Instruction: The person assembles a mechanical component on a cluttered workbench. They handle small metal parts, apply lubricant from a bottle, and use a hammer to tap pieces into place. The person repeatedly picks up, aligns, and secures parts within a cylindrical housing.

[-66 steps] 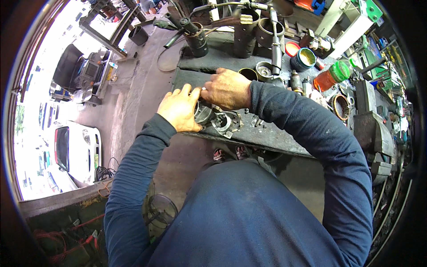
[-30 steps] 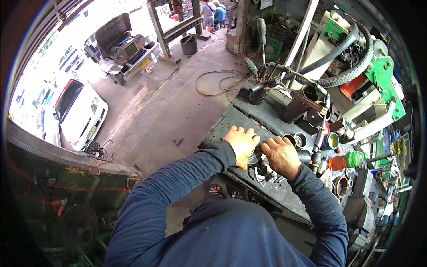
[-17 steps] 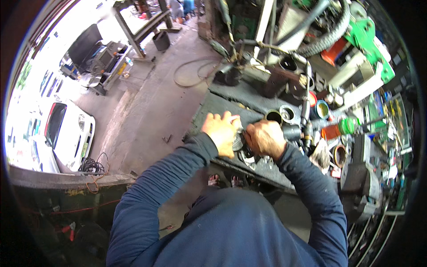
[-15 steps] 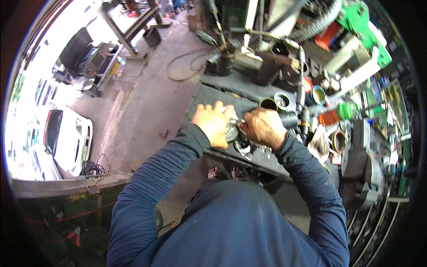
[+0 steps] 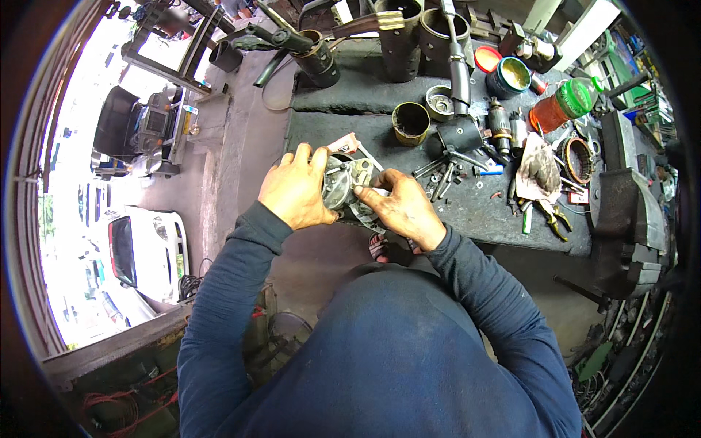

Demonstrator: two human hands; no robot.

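Observation:
Between my hands, at the near left edge of the workbench point(image 5: 504, 191), is a round cast-metal motor end housing point(image 5: 337, 188) with a flanged plate on its right side. My left hand point(image 5: 296, 188) grips its left rim, fingers over the far side and thumb at the near side. My right hand point(image 5: 405, 210) pinches the flanged side between thumb and fingers. Just beyond the housing lies a small white and orange box point(image 5: 345, 144). Part of the housing's underside and the metal beneath it is hidden by my hands.
Right of my hands lie loose bolts point(image 5: 444, 184), a black cylinder point(image 5: 458, 134), an armature point(image 5: 499, 125), a stained rag point(image 5: 539, 171), pliers point(image 5: 559, 220) and a copper-wound ring point(image 5: 579, 160). An open tin point(image 5: 411, 123) stands beyond. A bench vise point(image 5: 626, 219) is at far right.
My right hand has turned from a closed fist to a pinch with the thumb on the housing's flange. My left hand stays on the housing. The view has shifted, showing more of the bench.

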